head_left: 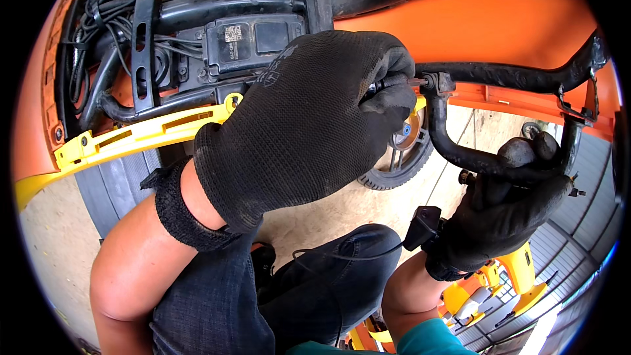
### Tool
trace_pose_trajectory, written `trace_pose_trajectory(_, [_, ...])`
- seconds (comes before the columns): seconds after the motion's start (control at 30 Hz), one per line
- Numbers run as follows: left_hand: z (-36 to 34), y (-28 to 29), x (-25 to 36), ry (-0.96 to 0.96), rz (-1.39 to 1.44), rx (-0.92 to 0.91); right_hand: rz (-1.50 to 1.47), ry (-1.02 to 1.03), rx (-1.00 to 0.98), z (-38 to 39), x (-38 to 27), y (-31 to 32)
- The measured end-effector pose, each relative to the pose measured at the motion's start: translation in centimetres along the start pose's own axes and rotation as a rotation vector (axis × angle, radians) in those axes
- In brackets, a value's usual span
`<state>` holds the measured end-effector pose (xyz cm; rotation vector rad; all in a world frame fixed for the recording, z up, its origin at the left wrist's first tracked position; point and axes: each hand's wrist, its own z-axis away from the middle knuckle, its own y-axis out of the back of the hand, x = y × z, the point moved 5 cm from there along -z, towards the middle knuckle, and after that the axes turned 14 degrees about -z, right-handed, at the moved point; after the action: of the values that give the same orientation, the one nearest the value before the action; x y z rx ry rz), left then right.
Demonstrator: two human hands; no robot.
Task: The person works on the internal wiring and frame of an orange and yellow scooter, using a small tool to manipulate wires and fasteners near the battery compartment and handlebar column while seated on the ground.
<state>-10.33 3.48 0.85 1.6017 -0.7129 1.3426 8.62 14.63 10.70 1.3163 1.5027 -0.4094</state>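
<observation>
My left hand (315, 112), in a black knit glove, is closed in a pinch around a short dark rod with a metal end (399, 83). The rod's end meets a small clamp-like joint (439, 83) at the top of a bent black tube (447, 135). My fingers hide the rod's other end. Farther right, my right hand (513, 204), gloved too, is wrapped around the lower run of that tube. A small bolt (467, 176) shows beside its fingers, and another fastener (578, 192) sticks out past the hand.
An orange body panel (473, 26) with black frame tubes spans the top. A black control box (253, 39) and bundled cables (92, 33) lie at upper left, above a yellow trim strip (144, 130). A wheel (401, 164) stands behind my left hand. A small black device (422, 227) sits at my right wrist.
</observation>
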Motion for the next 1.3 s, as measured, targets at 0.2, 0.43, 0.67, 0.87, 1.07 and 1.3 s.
trace_pose_trajectory(0.2, [0.0,0.0,0.8,-0.170,-0.154,0.081,-0.159,-0.026,-0.058,-0.1,0.6,1.0])
trace_pose_trajectory(0.43, [0.2,-0.1,1.0,-0.204,-0.220,0.106,-0.283,-0.092,0.080,0.3,0.5,0.7])
trace_pose_trajectory(0.67, [0.3,-0.1,1.8,-0.327,-0.488,0.129,0.213,0.234,-0.019,0.3,-0.8,-0.5])
trace_pose_trajectory(0.87, [-0.2,-0.7,0.2,-0.100,-0.104,0.086,0.268,0.243,-0.006,0.4,-1.0,-0.7])
trace_pose_trajectory(1.07, [-0.2,-0.8,-1.1,0.090,0.166,-0.064,0.768,0.500,-0.091,0.7,-2.1,-2.6])
trace_pose_trajectory(1.3, [-0.3,-0.3,0.5,-0.073,-0.166,0.014,0.179,0.161,0.256,-0.4,-1.2,-2.7])
